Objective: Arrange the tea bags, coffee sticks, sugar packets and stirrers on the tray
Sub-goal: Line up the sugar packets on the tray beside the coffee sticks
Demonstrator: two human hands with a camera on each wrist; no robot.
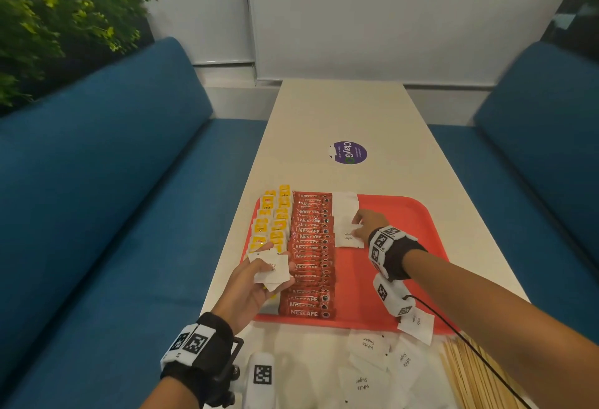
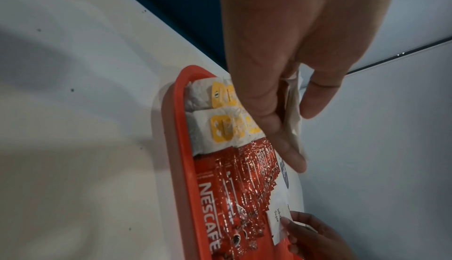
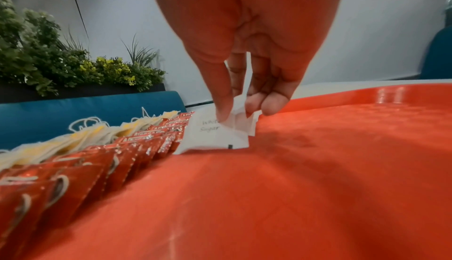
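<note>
Lay the sugar packet (image 3: 221,134) pinched in right hand (image 1: 368,223) fingers flush beside the coffee sticks (image 1: 312,253) on the tray (image 1: 405,214), feeding from the stack (image 1: 270,267) gripped by left hand (image 1: 251,292).

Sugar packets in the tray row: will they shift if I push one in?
Probably. The sugar packets look thin and light, merely overlapped on the smooth tray, so a push may slide them. The one the right hand pinches creases, so likely floppy.

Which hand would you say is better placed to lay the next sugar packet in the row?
Right hand: it already pinches a packet at the sugar row; the left hand just holds spare packets.
</note>
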